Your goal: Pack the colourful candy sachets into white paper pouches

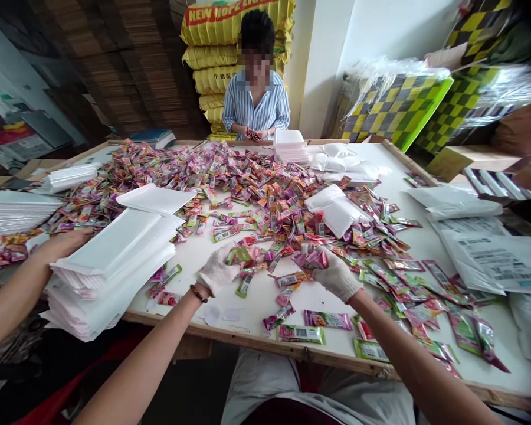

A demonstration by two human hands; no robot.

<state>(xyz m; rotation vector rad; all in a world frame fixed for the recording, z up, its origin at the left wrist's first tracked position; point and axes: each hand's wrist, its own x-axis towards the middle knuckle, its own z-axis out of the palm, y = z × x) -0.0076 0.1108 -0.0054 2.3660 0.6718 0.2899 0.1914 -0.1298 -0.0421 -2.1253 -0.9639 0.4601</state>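
Note:
My left hand [216, 270], in a white knit glove with a beaded bracelet at the wrist, is closed on green and pink sachets [239, 255]. To its right, my right hand [337, 274], gloved the same way, grips purple-pink sachets [314, 258]. Both hands are just above the white tabletop [248, 301]. Between and beyond them spreads a big heap of small printed sachets [269, 195]. Nearer the front edge lie a purple sachet [327, 319] and a green one [301, 334]. More loose sachets [425, 313] lie beside my right forearm.
A co-worker's hand [66, 239] reaches in at left beside stacked white padded mailers [110, 254]. Another person [255, 106] across the table handles sachets. White mailers [338, 209] rest on the heap; labelled packages [487, 260] lie at right. A wooden edge [292, 349] borders the table.

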